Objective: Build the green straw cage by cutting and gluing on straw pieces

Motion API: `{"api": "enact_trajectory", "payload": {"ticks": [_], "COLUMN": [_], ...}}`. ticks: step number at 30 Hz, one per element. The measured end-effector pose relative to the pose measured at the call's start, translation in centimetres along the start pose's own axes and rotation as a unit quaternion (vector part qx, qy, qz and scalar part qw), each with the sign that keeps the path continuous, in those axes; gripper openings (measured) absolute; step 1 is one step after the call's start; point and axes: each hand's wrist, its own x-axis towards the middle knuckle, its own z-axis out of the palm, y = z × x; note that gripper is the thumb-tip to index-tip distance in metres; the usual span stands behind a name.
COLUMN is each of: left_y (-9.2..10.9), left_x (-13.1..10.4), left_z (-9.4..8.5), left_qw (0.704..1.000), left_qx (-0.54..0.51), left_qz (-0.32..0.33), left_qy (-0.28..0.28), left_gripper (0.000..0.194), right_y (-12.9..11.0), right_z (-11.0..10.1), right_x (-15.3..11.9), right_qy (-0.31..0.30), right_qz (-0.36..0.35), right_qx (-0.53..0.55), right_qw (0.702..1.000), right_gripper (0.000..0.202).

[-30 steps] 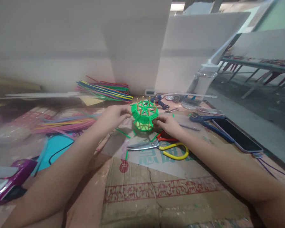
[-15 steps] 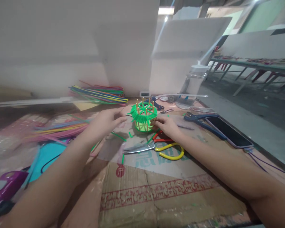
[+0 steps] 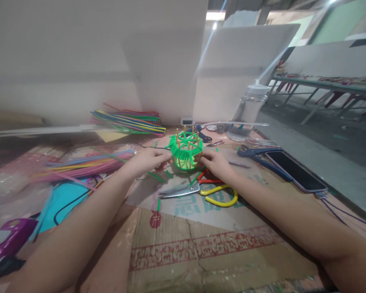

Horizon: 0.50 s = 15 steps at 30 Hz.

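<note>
A small round craft model [image 3: 186,152] of green strips stands upright, with several thin wooden sticks poking through its ring-shaped top. My right hand [image 3: 216,163] pinches its right side between thumb and fingers. On the opposite side, my left hand [image 3: 151,159] has its thumb and fingers closed at the model's left edge; the fingertips are partly hidden. Just in front lie scissors [image 3: 183,190] with one red and one yellow handle, blades pointing left. Green offcuts [image 3: 155,176] are scattered around the model.
Coloured pipe cleaners [image 3: 131,122] lie at the back left, near plastic packets [image 3: 21,167]. A purple glue gun [image 3: 15,236] is at front left. Along the right are blue-handled pliers [image 3: 262,160], a phone [image 3: 295,171] and a clear bottle [image 3: 250,110]. Printed cardboard [image 3: 225,260] covers the front.
My left hand has moved right to the model's left edge, its fingers closing from apart. My right hand stays at the model's right side. The view has shifted slightly.
</note>
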Motion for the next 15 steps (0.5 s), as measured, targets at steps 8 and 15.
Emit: {"api": "enact_trajectory", "payload": {"ticks": [8, 15], "left_y": [-0.2, -1.4], "left_x": [0.4, 1.3], "left_z": [1.0, 2.0], "left_qw": [0.998, 0.996], "left_qx": [-0.021, -0.011], "left_qz": [0.019, 0.014], "left_qy": [0.059, 0.089], "left_gripper": [0.031, 0.030], "right_y": [0.5, 0.3], "right_z": [0.1, 0.0], "right_x": [0.3, 0.2], "right_qy": [-0.002, -0.005], "right_qz": [-0.012, -0.016], "right_qx": [0.005, 0.000], "right_qw": [1.000, 1.000], "right_gripper": [0.016, 0.016]}}
